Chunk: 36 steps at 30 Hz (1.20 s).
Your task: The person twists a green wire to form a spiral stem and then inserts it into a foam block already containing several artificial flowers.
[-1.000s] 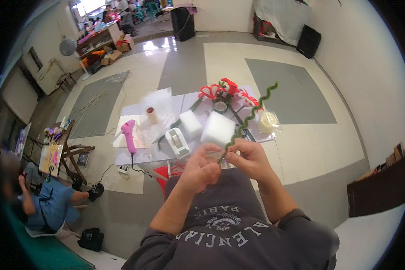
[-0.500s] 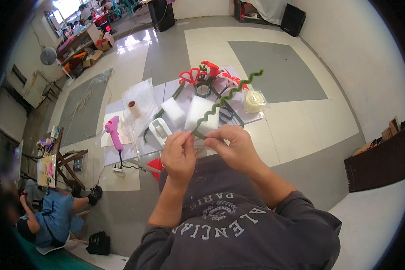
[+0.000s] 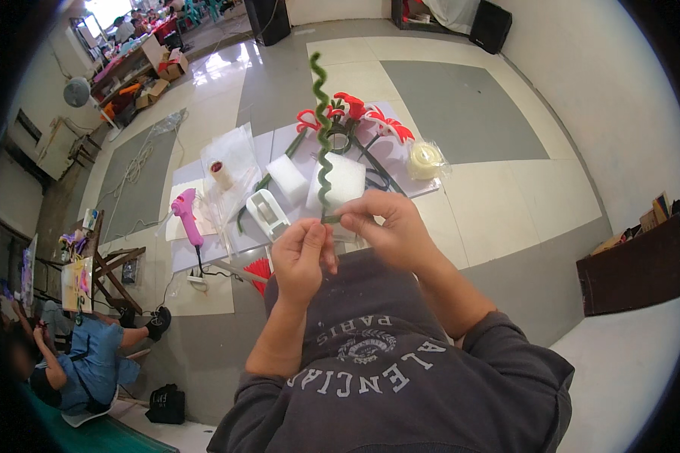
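A wavy green pipe cleaner (image 3: pixel 324 137) stands nearly upright above my hands. Its lower end is between my fingertips, pinched by my closed left hand (image 3: pixel 298 258). Thumb and forefinger of my right hand (image 3: pixel 385 226) close on a short green strip (image 3: pixel 331 219), which looks like tape, at the stem's base. Just beyond my hands is a white foam block (image 3: pixel 341 180), with a smaller foam block (image 3: pixel 288 178) to its left. Red and white pipe cleaner flowers (image 3: pixel 387 124) lie at the table's far side, beside a dark green tape roll (image 3: pixel 340 140).
On the white table (image 3: pixel 183 260) are a pink glue gun (image 3: pixel 185 215), a white tape dispenser (image 3: pixel 267 214), a thread spool (image 3: pixel 219 172) and a wrapped cream roll (image 3: pixel 426 160). Red pipe cleaners (image 3: pixel 257 273) lie near my left forearm. Another person (image 3: pixel 91 355) sits at lower left.
The pipe cleaner has swung from leaning far right to nearly upright. My right hand has moved slightly left and up, closer to my left hand.
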Each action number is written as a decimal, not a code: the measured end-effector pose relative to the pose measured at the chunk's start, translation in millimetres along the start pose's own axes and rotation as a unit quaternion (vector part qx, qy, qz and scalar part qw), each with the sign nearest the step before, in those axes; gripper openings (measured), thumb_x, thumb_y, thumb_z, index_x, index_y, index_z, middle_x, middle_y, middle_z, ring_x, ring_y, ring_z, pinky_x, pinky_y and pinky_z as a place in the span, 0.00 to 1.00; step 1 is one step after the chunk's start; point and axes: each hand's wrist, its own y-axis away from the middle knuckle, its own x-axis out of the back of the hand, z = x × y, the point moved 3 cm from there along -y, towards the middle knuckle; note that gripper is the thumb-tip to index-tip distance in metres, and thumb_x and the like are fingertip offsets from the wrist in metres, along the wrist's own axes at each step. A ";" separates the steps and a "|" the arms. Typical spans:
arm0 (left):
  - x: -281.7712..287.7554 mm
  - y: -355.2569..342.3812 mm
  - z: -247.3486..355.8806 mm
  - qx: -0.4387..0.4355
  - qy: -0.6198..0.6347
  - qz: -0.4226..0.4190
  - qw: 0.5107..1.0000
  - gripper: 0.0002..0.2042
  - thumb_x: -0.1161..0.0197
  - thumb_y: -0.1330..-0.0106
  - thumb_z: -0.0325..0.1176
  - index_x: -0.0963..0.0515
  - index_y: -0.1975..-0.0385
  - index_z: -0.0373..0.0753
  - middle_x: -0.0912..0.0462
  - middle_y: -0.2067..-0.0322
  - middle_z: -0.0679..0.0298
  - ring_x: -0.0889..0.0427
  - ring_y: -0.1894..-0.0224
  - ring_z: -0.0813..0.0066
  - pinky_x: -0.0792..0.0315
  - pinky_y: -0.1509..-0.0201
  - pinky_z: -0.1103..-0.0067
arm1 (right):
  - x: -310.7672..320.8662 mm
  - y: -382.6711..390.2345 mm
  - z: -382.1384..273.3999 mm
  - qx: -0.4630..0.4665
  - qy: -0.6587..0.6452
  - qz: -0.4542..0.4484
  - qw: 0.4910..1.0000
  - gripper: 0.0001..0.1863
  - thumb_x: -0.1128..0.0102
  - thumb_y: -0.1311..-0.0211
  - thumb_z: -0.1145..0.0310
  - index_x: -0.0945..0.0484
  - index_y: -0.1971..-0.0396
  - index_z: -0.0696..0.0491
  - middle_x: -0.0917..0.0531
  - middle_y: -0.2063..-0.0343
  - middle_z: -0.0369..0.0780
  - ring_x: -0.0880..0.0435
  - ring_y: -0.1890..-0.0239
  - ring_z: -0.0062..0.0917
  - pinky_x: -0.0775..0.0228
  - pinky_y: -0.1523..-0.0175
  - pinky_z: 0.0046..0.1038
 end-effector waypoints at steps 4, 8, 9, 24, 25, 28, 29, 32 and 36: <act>-4.8 1.7 1.5 0.101 0.109 -0.014 0.989 0.09 0.51 0.33 0.32 0.31 0.74 0.35 0.33 0.82 0.67 0.39 0.88 0.84 0.43 0.88 0.87 | -0.3 -0.2 1.9 0.008 -0.028 -0.009 1.000 0.05 0.39 0.50 0.75 0.19 0.71 0.57 0.20 0.80 0.41 0.25 0.79 0.19 0.36 0.73 0.21; -5.2 1.4 2.4 0.145 0.169 -0.028 0.974 0.08 0.47 0.35 0.31 0.30 0.72 0.33 0.31 0.85 0.68 0.37 0.88 0.85 0.43 0.87 0.88 | 0.6 0.0 2.6 0.031 -0.016 -0.015 0.999 0.05 0.39 0.50 0.76 0.19 0.71 0.57 0.21 0.80 0.40 0.24 0.79 0.20 0.36 0.73 0.21; -3.1 1.1 1.5 0.135 0.149 -0.035 0.979 0.07 0.46 0.35 0.31 0.30 0.72 0.33 0.31 0.84 0.68 0.38 0.88 0.85 0.43 0.87 0.88 | 1.1 0.1 1.7 0.025 -0.016 -0.016 0.999 0.05 0.39 0.50 0.76 0.19 0.71 0.57 0.21 0.80 0.40 0.25 0.79 0.20 0.36 0.73 0.21; -2.6 -2.4 0.9 0.080 0.048 0.027 0.995 0.06 0.48 0.34 0.31 0.30 0.70 0.35 0.28 0.83 0.66 0.36 0.89 0.87 0.42 0.89 0.90 | 2.9 -1.0 4.0 0.021 0.009 -0.003 1.000 0.04 0.38 0.50 0.75 0.19 0.73 0.58 0.21 0.82 0.40 0.26 0.82 0.19 0.37 0.75 0.21; -2.4 -2.5 0.2 0.080 0.042 0.030 0.995 0.07 0.48 0.34 0.31 0.30 0.70 0.35 0.29 0.84 0.66 0.37 0.89 0.86 0.42 0.89 0.90 | 2.7 -1.5 3.6 0.026 0.016 -0.003 1.000 0.04 0.38 0.50 0.75 0.19 0.74 0.58 0.21 0.82 0.40 0.26 0.82 0.19 0.37 0.75 0.21; -1.3 -1.9 -4.5 0.097 0.098 -0.003 0.990 0.07 0.48 0.34 0.31 0.29 0.69 0.33 0.29 0.84 0.67 0.38 0.89 0.86 0.44 0.88 0.89 | 2.0 -2.0 1.3 0.028 0.021 0.000 0.999 0.04 0.38 0.50 0.74 0.19 0.74 0.58 0.21 0.82 0.40 0.25 0.81 0.20 0.37 0.75 0.21; -1.3 -2.1 -4.7 0.109 0.093 -0.009 0.990 0.08 0.49 0.34 0.32 0.29 0.70 0.33 0.30 0.85 0.67 0.39 0.89 0.86 0.45 0.88 0.89 | 2.0 -2.1 1.1 0.027 0.021 0.002 0.999 0.04 0.38 0.50 0.74 0.19 0.74 0.58 0.21 0.82 0.40 0.25 0.81 0.20 0.37 0.74 0.21; -1.7 -2.7 -3.4 0.143 0.103 -0.045 0.983 0.10 0.51 0.32 0.35 0.30 0.70 0.35 0.32 0.86 0.68 0.41 0.90 0.86 0.46 0.87 0.88 | 1.3 -2.1 5.1 0.009 0.001 -0.020 1.000 0.05 0.38 0.50 0.74 0.19 0.73 0.58 0.21 0.82 0.40 0.24 0.80 0.19 0.36 0.73 0.21; -1.4 -2.3 -4.3 0.211 0.210 -0.149 0.943 0.10 0.53 0.32 0.35 0.30 0.70 0.36 0.32 0.85 0.68 0.40 0.89 0.85 0.43 0.85 0.87 | -1.3 -0.5 9.5 -0.029 -0.079 -0.054 0.995 0.06 0.39 0.48 0.73 0.20 0.72 0.59 0.20 0.80 0.37 0.24 0.76 0.17 0.33 0.69 0.20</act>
